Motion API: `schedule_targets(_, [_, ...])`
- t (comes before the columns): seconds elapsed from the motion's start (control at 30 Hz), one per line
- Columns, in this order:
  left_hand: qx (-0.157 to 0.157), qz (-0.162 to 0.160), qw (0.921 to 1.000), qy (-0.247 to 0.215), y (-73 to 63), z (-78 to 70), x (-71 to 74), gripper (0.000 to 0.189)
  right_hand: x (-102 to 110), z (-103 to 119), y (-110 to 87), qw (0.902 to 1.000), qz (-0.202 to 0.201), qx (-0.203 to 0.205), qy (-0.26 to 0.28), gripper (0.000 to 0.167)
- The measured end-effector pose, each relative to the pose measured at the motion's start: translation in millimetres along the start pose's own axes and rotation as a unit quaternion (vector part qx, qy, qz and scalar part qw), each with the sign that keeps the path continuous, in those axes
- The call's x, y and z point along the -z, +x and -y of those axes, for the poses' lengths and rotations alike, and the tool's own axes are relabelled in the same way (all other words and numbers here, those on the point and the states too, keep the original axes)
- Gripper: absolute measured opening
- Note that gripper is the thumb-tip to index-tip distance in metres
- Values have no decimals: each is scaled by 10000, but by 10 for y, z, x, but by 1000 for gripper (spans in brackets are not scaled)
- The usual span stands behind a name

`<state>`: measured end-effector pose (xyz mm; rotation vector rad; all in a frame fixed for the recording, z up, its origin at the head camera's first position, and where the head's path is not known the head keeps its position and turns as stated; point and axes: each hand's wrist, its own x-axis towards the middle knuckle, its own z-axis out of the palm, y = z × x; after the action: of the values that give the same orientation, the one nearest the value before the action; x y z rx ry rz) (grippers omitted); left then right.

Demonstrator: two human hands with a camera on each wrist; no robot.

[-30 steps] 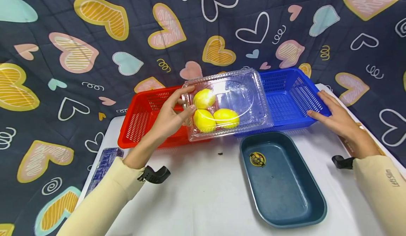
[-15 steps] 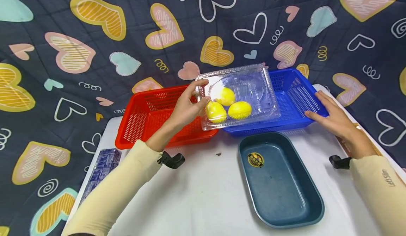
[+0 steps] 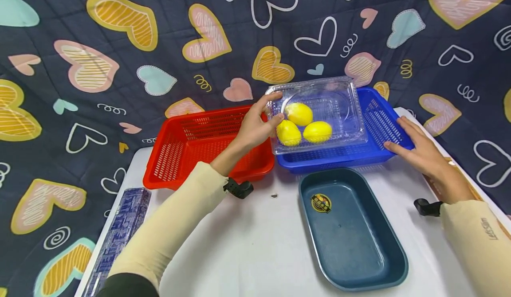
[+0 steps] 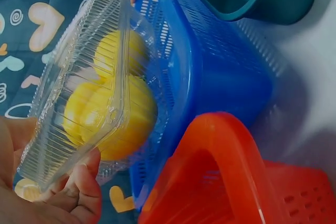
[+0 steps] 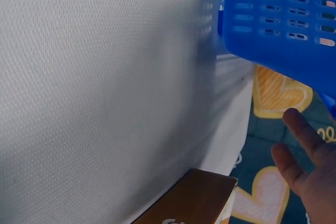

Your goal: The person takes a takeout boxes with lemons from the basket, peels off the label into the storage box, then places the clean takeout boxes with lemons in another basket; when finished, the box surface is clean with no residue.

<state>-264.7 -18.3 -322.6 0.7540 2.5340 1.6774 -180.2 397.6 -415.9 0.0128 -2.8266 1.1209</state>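
My left hand (image 3: 257, 126) pinches the left end of a clear plastic clamshell box (image 3: 353, 133), thumb on the near side. Inside, several yellow lemons (image 3: 318, 131) lie bunched toward that end. The box is tilted over the blue basket (image 3: 339, 158), covering much of it from above; the left wrist view has the box (image 4: 47, 150) close beside the basket's rim (image 4: 184, 72). At the basket's right end, my right hand (image 3: 419, 148) holds the rim between thumb and fingers. In the right wrist view, only part of that hand (image 5: 315, 182) shows below the basket.
Left of the blue basket stands a red basket (image 3: 207, 153). A dark teal tray (image 3: 343, 230) sits in front on the white table (image 3: 239, 252). A long blue-patterned box (image 3: 119, 235) lies along the left edge, and a brown box (image 5: 194, 198) at the right. A heart-print cloth (image 3: 159, 35) hangs behind.
My left hand has carried the clear box with the lemons to the right, from in front of the red basket to over the blue one. My right hand has stayed at the blue basket's rim.
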Motion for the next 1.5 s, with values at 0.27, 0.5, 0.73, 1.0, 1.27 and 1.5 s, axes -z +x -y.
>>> schedule_targets(0.27, [87, 23, 9995, 316, 235, 24, -249, 52, 56, -13, -32, 9998, -80, -109, 131, 91])
schedule_targets(0.5, [145, 123, 9978, 631, 428, 66, -458, 52, 113, -61, -71, 9999, -92, -82, -64, 90])
schedule_targets(0.73, [284, 282, 9947, 948, 576, 140, -602, 54, 126, -107, -89, 9999, -148, 11, -60, 88])
schedule_targets(1.0, [438, 532, 9869, 1459, 704, 213, -689, 55, 93, -108, -98, 9998, -205, 61, -35, 87])
schedule_targets(1.27, [430, 650, 9885, 1294, 765, 260, -663, 54, 36, -80, -53, 9999, -152, -16, 8, 89])
schedule_targets(1.5, [312, 977, 9905, 920, 837, 332, -553, 54, -21, -23, -5, 10000, -65, -76, -3, 91])
